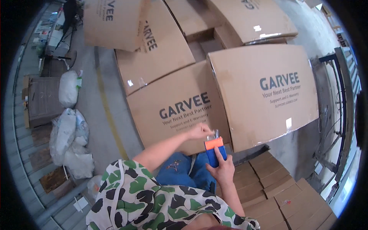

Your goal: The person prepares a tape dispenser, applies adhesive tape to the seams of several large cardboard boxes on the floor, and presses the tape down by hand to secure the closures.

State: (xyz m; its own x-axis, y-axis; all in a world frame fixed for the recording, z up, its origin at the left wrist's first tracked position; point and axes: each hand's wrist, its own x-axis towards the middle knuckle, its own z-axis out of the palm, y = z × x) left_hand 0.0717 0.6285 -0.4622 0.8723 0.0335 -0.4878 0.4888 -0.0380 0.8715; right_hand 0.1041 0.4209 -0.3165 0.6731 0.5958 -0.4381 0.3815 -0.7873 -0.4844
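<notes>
My right hand [222, 170] is wrapped round a flat blue thing with an orange band [214, 144], held upright in front of my body; its exact kind does not show. Shiny clear or metallic pieces stick up from its top end. Just left of that end, my left hand [199, 131] is closed with its fingers bent in, slightly blurred. What it pinches, if anything, is too small to make out. Behind both hands lies a large brown cardboard carton [184, 109] with dark print, and a second big carton [266, 96] overlaps its right side.
More large cartons [155, 53] are spread farther away. Smaller brown cartons [303, 205] are packed at the lower right, near a dark metal frame [339, 115]. Stuffed plastic bags [69, 88] lie on the left, beyond a yellow floor line [109, 111].
</notes>
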